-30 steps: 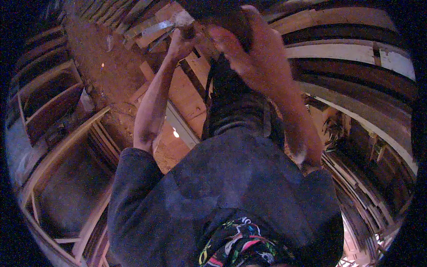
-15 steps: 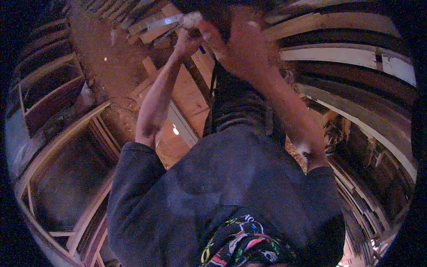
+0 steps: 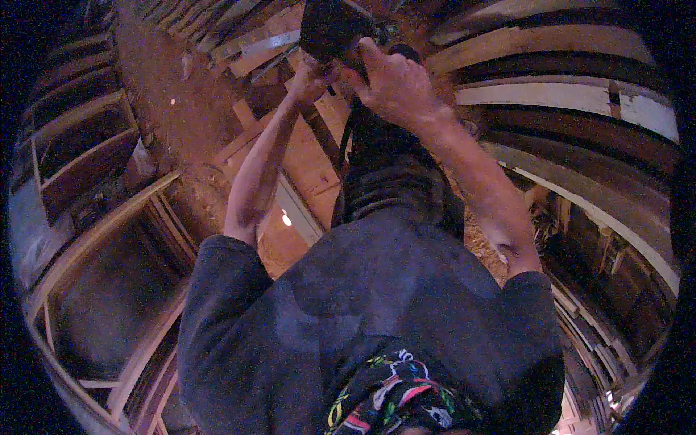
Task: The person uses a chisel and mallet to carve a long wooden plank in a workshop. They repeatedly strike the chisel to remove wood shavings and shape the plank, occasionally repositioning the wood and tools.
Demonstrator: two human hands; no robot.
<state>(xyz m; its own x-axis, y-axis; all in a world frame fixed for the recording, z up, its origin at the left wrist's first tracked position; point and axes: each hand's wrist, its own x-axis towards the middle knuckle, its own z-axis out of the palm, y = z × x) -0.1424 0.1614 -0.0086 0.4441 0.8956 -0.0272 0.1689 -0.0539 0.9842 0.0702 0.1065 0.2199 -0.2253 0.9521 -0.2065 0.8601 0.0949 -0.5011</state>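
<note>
We put the dark block (image 3: pixel 335 30) at 12 o'clock, near the top rim; lighting too dim to say what kind of object it is. Right hand (image 3: pixel 399 83) has its grip clenched on the block's 4 o'clock corner, fingertips mostly hidden; probably held there for control of weight and angle. Left hand (image 3: pixel 310 81) sits at the block's 7 o'clock side, just under its edge; we can't tell if that grip is closed on anything, though being so close suggests support or steadying. Arms reach well forward, likely keeping the block off the body.

Shiny metal strip (image 3: pixel 270 45) at 11 o'clock, just beside the block, among wood offcuts. Nearer the middle, wood panel (image 3: pixel 313 145) lies below the left wrist, beside the dark trousers (image 3: pixel 384 170). Long boards (image 3: pixel 573 148) run along 2 to 3 o'clock, seemingly laid together for storage. Framed dark panel (image 3: pixel 116 304) at 8 o'clock. Patterned cloth (image 3: pixel 417 391) at 6 o'clock, against the shirt (image 3: pixel 391 283).
</note>
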